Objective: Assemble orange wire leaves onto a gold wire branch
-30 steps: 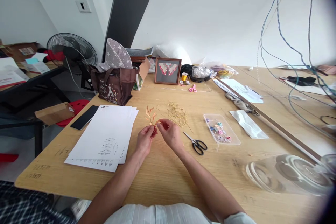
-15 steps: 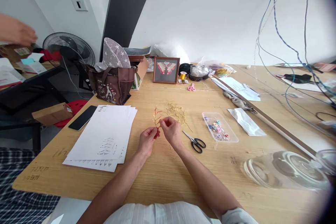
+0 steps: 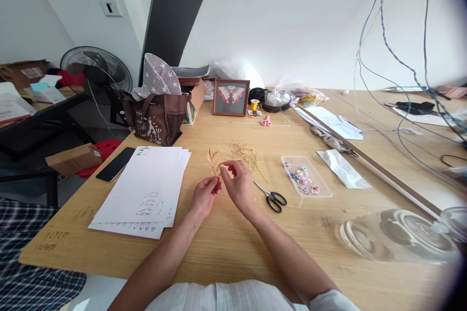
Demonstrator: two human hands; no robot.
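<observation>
Head view: the left hand (image 3: 205, 196) pinches a dried leaf sprig (image 3: 213, 159), which stands at twelve o'clock from that grip; the right hand (image 3: 238, 186) has come apart from it, fingers open, above the table (image 3: 233, 252).

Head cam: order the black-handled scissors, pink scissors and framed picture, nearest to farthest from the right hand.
From the right hand:
1. Black-handled scissors, on the table just right of the hand.
2. Pink scissors, farther up the table, ahead and to the right.
3. Framed picture, at the table's far edge, almost straight ahead.
</observation>
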